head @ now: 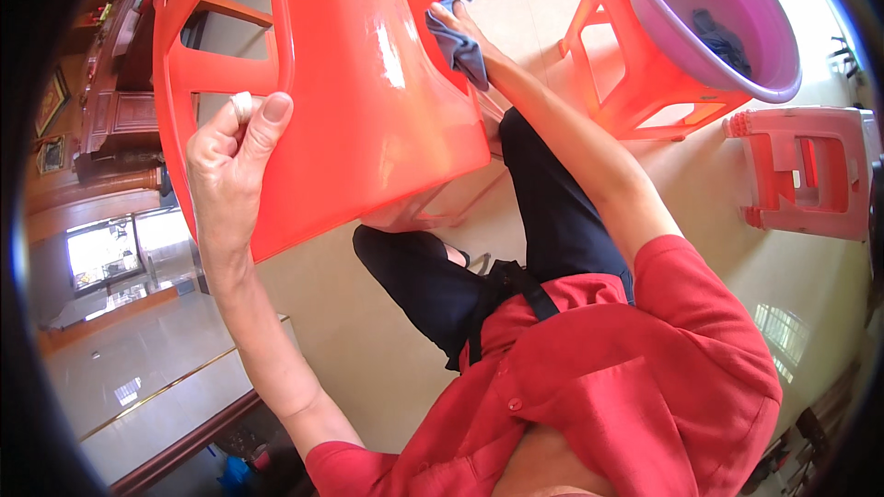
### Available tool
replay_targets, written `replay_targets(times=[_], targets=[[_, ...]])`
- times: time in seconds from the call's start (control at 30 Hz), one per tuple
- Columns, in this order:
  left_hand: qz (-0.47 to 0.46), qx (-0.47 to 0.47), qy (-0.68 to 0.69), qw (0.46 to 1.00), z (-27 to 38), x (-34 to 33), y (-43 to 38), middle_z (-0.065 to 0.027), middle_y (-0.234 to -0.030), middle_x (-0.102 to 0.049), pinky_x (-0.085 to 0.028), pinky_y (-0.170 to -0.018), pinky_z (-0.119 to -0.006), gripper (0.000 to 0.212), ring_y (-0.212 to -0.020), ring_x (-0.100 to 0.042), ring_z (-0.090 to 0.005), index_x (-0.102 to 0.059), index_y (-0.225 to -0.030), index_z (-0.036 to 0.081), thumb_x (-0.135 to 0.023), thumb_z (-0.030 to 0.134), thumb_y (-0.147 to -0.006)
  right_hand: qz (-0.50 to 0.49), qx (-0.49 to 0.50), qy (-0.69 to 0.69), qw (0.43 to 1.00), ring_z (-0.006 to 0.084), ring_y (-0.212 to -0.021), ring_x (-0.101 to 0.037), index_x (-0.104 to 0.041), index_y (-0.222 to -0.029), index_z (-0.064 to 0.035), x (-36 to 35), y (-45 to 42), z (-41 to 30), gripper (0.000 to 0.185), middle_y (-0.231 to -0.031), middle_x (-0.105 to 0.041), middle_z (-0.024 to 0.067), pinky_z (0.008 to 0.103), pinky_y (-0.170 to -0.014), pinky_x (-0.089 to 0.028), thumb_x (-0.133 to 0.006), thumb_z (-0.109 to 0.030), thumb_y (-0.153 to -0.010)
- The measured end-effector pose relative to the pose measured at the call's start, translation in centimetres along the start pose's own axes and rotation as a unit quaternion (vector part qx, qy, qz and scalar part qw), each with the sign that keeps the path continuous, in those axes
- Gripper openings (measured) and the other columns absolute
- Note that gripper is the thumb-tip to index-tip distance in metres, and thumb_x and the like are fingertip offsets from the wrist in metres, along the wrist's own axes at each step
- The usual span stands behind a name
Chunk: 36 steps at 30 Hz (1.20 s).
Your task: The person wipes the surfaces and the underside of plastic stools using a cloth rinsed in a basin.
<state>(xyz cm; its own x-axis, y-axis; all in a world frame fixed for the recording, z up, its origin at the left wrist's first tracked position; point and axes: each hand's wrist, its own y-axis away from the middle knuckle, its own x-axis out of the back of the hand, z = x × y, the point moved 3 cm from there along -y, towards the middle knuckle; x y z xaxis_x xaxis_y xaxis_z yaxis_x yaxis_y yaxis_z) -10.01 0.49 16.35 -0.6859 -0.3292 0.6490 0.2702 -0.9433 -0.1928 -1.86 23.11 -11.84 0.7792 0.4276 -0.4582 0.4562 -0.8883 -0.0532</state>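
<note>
A red plastic armchair (359, 117) stands tilted before me, its broad glossy panel facing up. Over its left part is my left hand (231, 145), fingers curled and thumb raised, a white wrap (242, 107) around one finger. It overlaps the chair's frame; whether it grips the frame is unclear. My right hand (466, 24) holds a blue-grey cloth (459, 52) at the chair's right edge, and part of the cloth hangs beside the wrist.
Right of the chair, a purple basin (735, 76) with a dark cloth (720, 41) inside rests on a red plastic stool (621, 107). Another red and pale pink stool (829, 179) lies at far right. Dark wooden furniture (131, 117) lines the left. My knees are close below the chair.
</note>
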Motion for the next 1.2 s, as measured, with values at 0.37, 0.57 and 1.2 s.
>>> replay_targets(times=[0.37, 0.57, 1.2], targets=[[0.020, -0.001, -0.016, 1.000, 0.0, 0.6, 0.0, 0.0074, -0.060, -0.027, -0.019, -0.049, -0.022, 0.045, -0.056, -0.024, -0.0035, -0.038, -0.061, 0.007, -0.067, 0.029, -0.087, 0.053, -0.048, -0.041, 0.997, 0.0133, -0.095, -0.050, -0.044, -0.127, -0.0023, -1.6, 18.5, -0.4, 0.043, -0.109, -0.054, 0.0062, 0.0263, -0.090, -0.039, -0.031, -0.033, -0.100], [0.012, 0.001, -0.017, 1.000, -0.1, -0.4, -0.9, 0.0078, -0.057, -0.025, -0.018, -0.046, -0.024, 0.049, -0.053, -0.022, -0.0034, -0.036, -0.058, 0.008, -0.069, 0.031, -0.085, 0.077, 0.157, 0.217, 0.960, 0.0334, -0.110, -0.046, -0.043, -0.126, 0.0032, -4.5, 23.0, -7.7, 0.038, -0.123, -0.046, 0.0202, 0.0379, -0.097, -0.037, -0.040, -0.013, -0.091], [-0.136, -0.107, -0.088, 0.981, 0.0, -0.6, -7.4, -0.0119, -0.103, -0.067, -0.047, -0.084, -0.027, 0.032, -0.094, -0.059, -0.0131, -0.061, -0.113, -0.002, -0.054, 0.023, -0.094, 0.206, 0.608, 0.429, 0.635, 0.0415, -0.131, -0.023, -0.038, -0.135, -0.0016, -7.8, 12.6, -14.1, 0.052, -0.142, -0.036, 0.0132, 0.0559, -0.107, -0.008, -0.030, -0.037, -0.098]])
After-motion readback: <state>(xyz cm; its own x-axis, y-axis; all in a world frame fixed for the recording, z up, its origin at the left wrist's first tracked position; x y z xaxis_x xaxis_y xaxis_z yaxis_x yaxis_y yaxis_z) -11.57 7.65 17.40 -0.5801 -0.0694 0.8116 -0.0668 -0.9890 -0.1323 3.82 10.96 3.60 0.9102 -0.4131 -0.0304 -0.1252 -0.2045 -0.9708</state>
